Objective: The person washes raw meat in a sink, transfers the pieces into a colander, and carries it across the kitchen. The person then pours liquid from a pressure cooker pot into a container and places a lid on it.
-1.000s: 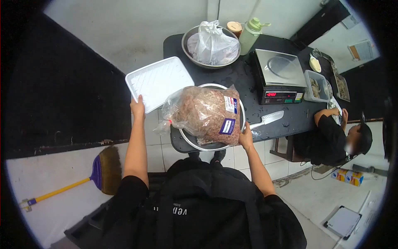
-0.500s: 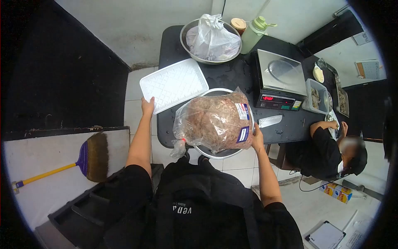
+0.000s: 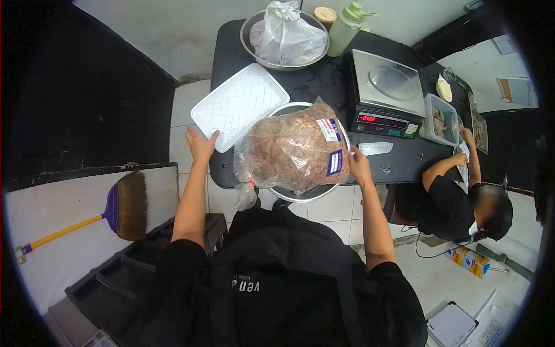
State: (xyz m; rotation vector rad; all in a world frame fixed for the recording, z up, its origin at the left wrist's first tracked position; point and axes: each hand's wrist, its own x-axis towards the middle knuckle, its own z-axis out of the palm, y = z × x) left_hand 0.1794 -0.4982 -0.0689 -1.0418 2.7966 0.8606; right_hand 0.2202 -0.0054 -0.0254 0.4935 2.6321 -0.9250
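A white textured tray (image 3: 240, 104) lies slanted on the table, sticking out past its left edge. My left hand (image 3: 201, 144) is at the tray's near left corner, fingers apart, not closed round it. A large clear plastic bag of ground meat (image 3: 289, 150), tied with red at its lower left, rests across a metal bowl (image 3: 315, 195). Two labels are stuck on the bag. My right hand (image 3: 360, 166) is at the right side of the bag, fingers bent round the bowl's rim and partly hidden. Just beyond that hand lies a knife (image 3: 376, 148).
Behind the bag stand a metal bowl (image 3: 245, 43) with a white plastic bag (image 3: 289, 37), a lidded jar (image 3: 325, 17) and a green bottle (image 3: 347, 29). A scale (image 3: 384, 87) and a plastic container (image 3: 430, 115) are rightward. A person (image 3: 445, 196) sits working there. A broom (image 3: 124, 208) leans left.
My left hand has loosened its hold on the tray, which has turned and shifted slightly toward the bag. My right hand has slid a little farther up the bowl's side. The view has tilted slightly.
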